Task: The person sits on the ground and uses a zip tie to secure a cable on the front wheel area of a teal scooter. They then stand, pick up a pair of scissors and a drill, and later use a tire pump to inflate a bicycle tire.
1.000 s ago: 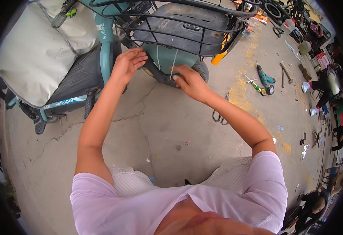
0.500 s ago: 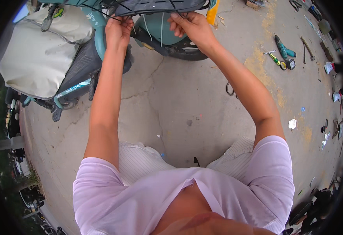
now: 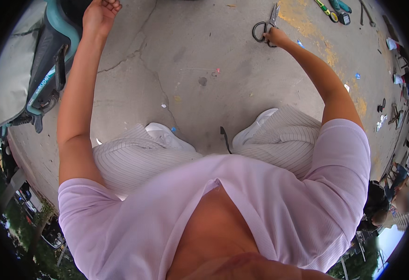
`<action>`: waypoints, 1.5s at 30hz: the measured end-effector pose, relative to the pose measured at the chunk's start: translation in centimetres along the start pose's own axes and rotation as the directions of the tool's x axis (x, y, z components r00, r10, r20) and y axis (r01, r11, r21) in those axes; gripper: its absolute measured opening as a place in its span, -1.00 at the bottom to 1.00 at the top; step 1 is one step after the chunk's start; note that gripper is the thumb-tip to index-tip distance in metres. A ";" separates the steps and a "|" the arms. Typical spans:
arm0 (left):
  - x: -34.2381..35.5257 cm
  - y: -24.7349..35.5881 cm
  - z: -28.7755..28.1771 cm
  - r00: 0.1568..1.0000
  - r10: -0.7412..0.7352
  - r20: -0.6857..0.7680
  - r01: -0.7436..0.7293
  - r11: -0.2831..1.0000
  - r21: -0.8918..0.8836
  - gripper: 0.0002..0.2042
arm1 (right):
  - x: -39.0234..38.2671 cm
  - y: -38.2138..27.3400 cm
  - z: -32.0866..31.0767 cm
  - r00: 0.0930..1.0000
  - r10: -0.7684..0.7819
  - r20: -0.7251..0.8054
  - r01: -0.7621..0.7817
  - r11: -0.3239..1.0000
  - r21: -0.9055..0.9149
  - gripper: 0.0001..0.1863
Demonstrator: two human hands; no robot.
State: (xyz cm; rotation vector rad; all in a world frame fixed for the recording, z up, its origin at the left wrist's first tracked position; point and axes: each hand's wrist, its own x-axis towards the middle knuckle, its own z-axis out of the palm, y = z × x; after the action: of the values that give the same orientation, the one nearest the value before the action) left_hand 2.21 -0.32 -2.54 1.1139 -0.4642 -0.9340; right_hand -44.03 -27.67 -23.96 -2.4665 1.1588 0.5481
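Note:
My right hand (image 3: 278, 37) reaches down at the upper right, its fingers closed at the handles of a pair of scissors (image 3: 274, 16). They have black looped handles and metal blades pointing away from me, and appear at the concrete floor. My left hand (image 3: 100, 17) is raised at the upper left, beside the teal and black electric scooter (image 3: 64, 18). Its fingers are curled in, partly cut off by the top edge; what they hold, if anything, does not show.
A green-and-yellow screwdriver (image 3: 325, 8), a roll of tape (image 3: 334, 17), a teal cordless drill (image 3: 340, 6) and a wrench (image 3: 368, 14) lie beyond the scissors. A grey cover (image 3: 13, 70) drapes the scooter at left. People (image 3: 377, 205) show at the lower right.
My right hand has left the scooter's black panel and come down right onto the scissors. The left hand has shifted left in view. The view has tilted, putting the panel out of sight.

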 end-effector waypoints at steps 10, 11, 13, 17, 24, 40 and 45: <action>-1.2 -4.2 3.6 0.968 -0.249 -0.009 0.246 0.949 0.199 -0.75 | -0.6 -2.2 0.2 0.936 0.343 -0.082 -0.280 0.864 0.418 -0.60; -1.5 -4.5 2.8 0.963 -0.267 0.038 0.242 0.918 0.316 -0.74 | -1.2 -3.3 -1.1 0.937 0.350 -0.001 -0.306 0.820 0.483 -0.61; -1.4 -6.4 1.9 0.939 -0.301 0.169 0.176 0.838 0.517 -0.72 | -2.5 -2.5 -2.9 0.937 0.339 0.083 -0.323 0.749 0.579 -0.65; -3.5 -7.9 4.4 0.879 -0.452 0.154 0.231 0.684 0.692 -0.79 | -5.1 -4.1 -8.7 0.957 0.268 0.113 -0.253 0.574 0.779 -0.61; -1.8 -4.2 7.8 0.931 -0.278 0.238 0.159 0.893 0.421 -0.78 | -17.8 -11.4 -20.0 0.961 -0.273 -0.043 0.234 0.725 0.648 -0.51; -3.3 4.9 14.0 0.961 0.046 0.274 -0.058 0.998 0.034 -0.82 | -18.4 -24.0 -28.4 0.827 -0.350 -0.439 0.499 0.818 0.287 -0.37; -2.2 4.1 13.4 0.940 0.084 0.331 -0.089 0.996 -0.002 -0.83 | -19.3 -25.3 -29.9 0.830 -0.324 -0.454 0.427 0.893 0.143 -0.45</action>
State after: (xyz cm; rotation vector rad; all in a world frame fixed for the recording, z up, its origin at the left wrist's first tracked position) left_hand -7.14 -5.38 6.83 0.9411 -0.7892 -1.0461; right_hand -29.76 -14.21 15.04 -2.5621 0.7671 -0.2423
